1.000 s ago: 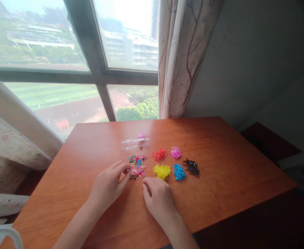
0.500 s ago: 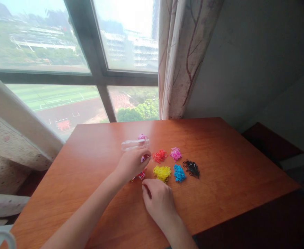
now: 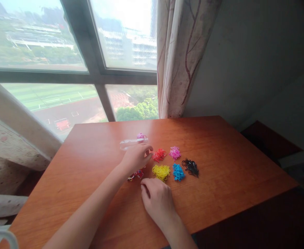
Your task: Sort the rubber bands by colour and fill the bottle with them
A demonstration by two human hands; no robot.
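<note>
Red bands [image 3: 159, 155] lie in a loose pile mid-table, just right of the left hand [image 3: 135, 158], its fingers curved; whether they grip a band, I cannot tell. The right hand [image 3: 158, 196] is loosely curled, near the yellow bands [image 3: 161, 172], its grip hidden. Wide tabletop [image 3: 235, 169] runs from the black bands [image 3: 190, 167] to the right edge.

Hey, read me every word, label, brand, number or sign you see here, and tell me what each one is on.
None can be read.
Clear plastic item: no lettering I can make out.
Right-hand curtain: branch pattern, no visible words.
Buildings outside: too blurred to read any sign.
Red structure outside: too small to tell.
</note>
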